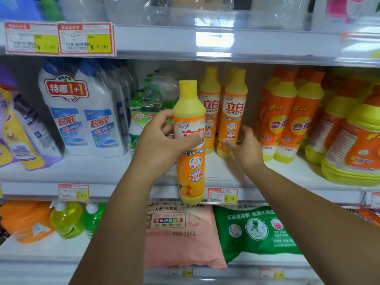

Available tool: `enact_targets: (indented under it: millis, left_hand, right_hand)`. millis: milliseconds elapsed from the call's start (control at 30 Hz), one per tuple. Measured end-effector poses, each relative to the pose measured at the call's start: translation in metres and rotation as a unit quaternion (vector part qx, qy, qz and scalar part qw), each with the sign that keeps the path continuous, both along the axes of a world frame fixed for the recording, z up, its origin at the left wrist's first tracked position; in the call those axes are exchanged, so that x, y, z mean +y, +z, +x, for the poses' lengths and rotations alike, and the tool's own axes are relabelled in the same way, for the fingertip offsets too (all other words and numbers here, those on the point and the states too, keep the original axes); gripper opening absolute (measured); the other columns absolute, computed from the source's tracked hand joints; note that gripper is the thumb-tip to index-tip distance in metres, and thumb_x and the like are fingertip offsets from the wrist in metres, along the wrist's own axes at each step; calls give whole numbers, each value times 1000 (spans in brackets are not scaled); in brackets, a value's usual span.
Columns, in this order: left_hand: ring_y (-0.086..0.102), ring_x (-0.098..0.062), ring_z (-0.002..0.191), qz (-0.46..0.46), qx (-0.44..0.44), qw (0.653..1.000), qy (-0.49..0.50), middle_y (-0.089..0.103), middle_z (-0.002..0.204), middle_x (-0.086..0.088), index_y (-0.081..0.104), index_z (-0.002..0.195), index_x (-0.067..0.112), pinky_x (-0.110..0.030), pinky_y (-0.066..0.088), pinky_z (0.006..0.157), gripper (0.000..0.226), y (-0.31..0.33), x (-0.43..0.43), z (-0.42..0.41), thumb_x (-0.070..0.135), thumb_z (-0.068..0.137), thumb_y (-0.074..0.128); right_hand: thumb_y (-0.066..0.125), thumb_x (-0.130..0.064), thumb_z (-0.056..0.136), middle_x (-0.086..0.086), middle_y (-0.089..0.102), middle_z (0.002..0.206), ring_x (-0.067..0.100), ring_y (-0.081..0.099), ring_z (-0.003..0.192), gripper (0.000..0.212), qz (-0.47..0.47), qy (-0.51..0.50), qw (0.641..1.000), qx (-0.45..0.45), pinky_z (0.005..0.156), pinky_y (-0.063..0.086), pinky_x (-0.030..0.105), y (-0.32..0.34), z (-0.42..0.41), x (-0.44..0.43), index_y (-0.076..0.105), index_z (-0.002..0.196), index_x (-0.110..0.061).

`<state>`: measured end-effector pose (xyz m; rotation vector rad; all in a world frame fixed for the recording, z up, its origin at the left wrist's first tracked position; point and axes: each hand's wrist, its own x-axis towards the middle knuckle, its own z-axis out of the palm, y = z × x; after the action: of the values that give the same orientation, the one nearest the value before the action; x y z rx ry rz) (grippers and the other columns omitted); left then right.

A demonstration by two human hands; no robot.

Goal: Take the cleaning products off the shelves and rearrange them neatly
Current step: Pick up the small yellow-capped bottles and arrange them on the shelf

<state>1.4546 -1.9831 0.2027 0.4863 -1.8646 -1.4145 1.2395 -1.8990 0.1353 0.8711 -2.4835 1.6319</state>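
Observation:
My left hand [158, 138] grips a tall yellow and orange dish soap bottle [190, 161] upright in front of the middle shelf [115, 190]. Behind it, three matching bottles [234, 112] stand on that shelf. My right hand [244, 147] wraps around the lower part of the front one, thumb on its label and fingers behind it.
White toilet cleaner bottles [82, 112] and green-capped bottles [146, 108] stand to the left. Orange and yellow detergent bottles [287, 118] crowd the right. Pink [181, 233] and green powder bags [257, 229] lie on the shelf below. Price tags line the shelf edges.

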Motion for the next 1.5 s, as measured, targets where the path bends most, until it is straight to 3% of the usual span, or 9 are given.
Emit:
enact_targets:
  millis: [467, 567, 667, 833, 967, 1100, 1233, 1333, 1500]
  left_hand:
    - [72, -2, 85, -5, -16, 1000, -6, 75, 99, 12, 59, 120, 26, -16, 57, 64, 52, -3, 2, 3, 23, 74, 84]
    - [72, -3, 85, -17, -29, 999, -12, 75, 98, 12, 59, 119, 27, -22, 58, 68, 53, -1, 5, 5, 25, 73, 85]
    - [72, -2, 83, -25, -32, 999, -23, 76, 93, 14, 59, 113, 30, -20, 57, 66, 50, 3, 11, 7, 21, 72, 86]
    - [73, -7, 88, -35, -28, 998, -43, 76, 97, 9, 60, 117, 25, -30, 60, 76, 53, 9, 23, 10, 19, 72, 86]
    - [73, -11, 93, -26, -9, 998, -63, 76, 103, 4, 59, 121, 21, -38, 61, 83, 56, 11, 28, 9, 17, 72, 86]
    - [68, -6, 107, -24, 38, 996, -74, 71, 117, 7, 57, 128, 21, -31, 56, 92, 62, 11, 24, 2, 22, 72, 84]
    - [63, 0, 111, -16, 50, 998, -37, 69, 120, 10, 61, 130, 21, -21, 51, 94, 50, -3, 9, -1, 31, 84, 76]
    - [64, 4, 103, -5, -3, 999, 39, 71, 110, 14, 67, 122, 26, -14, 50, 84, 35, -28, -4, 0, 33, 88, 72]
    - [55, -3, 117, -134, -200, 969, 63, 64, 122, 18, 64, 125, 33, -25, 40, 101, 47, -71, -13, -4, 46, 81, 75]
  right_hand:
    - [71, -32, 90, 8, 56, 141, 28, 56, 126, 69, 15, -9, 996, -84, 103, 46, 41, 0, -7, -15, 39, 147, -10]
    - [66, -22, 94, 8, 58, 136, 23, 57, 122, 60, -43, -5, 997, -63, 93, 46, 24, 9, 19, 10, 39, 147, -10]
    - [61, -11, 91, 3, 65, 119, 15, 62, 111, 47, -93, 147, 982, -79, 75, 49, 9, 11, 64, 46, 51, 135, -23]
    - [85, -39, 73, -17, 62, 125, 1, 59, 117, 76, -11, 309, 949, -66, 92, 53, 25, 7, 107, 65, 41, 132, -54]
    - [83, -25, 79, -9, 68, 114, 9, 66, 102, 66, -43, 259, 964, -33, 84, 57, 30, 7, 109, 62, 49, 133, -39]
    - [82, -17, 80, -10, 69, 114, 9, 65, 104, 62, -74, 246, 966, 7, 86, 55, 25, 19, 100, 57, 53, 133, -32]
    - [82, -15, 80, -11, 67, 120, 10, 65, 108, 62, -89, 229, 968, 41, 94, 55, 37, 33, 80, 43, 53, 132, -34]
    - [81, -15, 80, -12, 65, 123, 5, 63, 110, 62, -71, 220, 971, 57, 99, 52, 38, 28, 67, 35, 51, 130, -37]
    - [80, -22, 82, -7, 66, 124, 8, 64, 107, 65, -40, 188, 981, 28, 97, 53, 35, 9, 56, 21, 50, 139, -26]
